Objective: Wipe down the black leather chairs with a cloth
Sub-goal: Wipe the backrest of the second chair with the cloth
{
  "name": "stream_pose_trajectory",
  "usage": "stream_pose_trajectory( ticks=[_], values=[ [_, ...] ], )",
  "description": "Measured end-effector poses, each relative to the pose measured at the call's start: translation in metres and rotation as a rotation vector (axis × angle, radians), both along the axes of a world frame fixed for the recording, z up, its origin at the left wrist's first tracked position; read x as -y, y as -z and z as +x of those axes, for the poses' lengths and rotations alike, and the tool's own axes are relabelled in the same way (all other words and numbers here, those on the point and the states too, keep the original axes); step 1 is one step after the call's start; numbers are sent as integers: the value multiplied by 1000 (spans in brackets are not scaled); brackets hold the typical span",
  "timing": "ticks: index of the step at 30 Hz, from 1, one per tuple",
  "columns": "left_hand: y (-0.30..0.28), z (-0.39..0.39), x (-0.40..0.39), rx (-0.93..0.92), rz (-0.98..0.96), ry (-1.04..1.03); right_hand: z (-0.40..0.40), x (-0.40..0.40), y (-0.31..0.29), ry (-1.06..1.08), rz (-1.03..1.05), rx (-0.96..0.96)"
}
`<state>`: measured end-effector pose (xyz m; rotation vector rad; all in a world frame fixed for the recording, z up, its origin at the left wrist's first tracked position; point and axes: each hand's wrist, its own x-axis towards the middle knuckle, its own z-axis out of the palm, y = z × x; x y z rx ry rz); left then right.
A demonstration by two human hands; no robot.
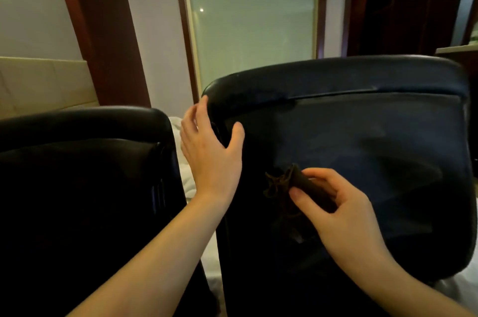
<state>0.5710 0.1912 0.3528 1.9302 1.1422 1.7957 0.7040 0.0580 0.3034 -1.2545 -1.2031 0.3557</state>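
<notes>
Nearest the camera, two bare forearms reach forward from the bottom of the view. The right hand [333, 202] has its thumb and curled fingers closed round a small, dark brown cloth [289, 186], bunched into a wad whose frayed end sticks out to the left. The cloth sits against, or just off, the back panel of the right-hand chair [362, 135]; contact cannot be confirmed in the dim light. Holding it wadded probably gives a firm pad to rub with.

The left hand [209, 145] is spread open, fingers nearly straight, laid on the upper left corner of that same chair back, with the thumb on the near face and the fingers reaching round the edge. It holds nothing; most likely it steadies the chair so the backrest does not swing or roll away under the wiping.

There are two black leather chairs, both seen from behind. The left-hand chair [82, 161] stands just beside the first, with a narrow gap between them showing white bedding [187, 179]. No hand touches it, so it seems to wait its turn.

One cloth is in view. Beyond the chairs stand a frosted glass panel [253, 11] in a dark wood frame and pale walls.
</notes>
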Motion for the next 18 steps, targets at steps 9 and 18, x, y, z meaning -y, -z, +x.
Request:
stream_pose_trajectory(
  ticks=[9,18],
  values=[
    [-9,27,-24,267,-202,-12,11,-63,-74,86,188,274],
    [-1,29,-38,291,-256,-48,12,-113,-95,100,180,1047]
  ],
)
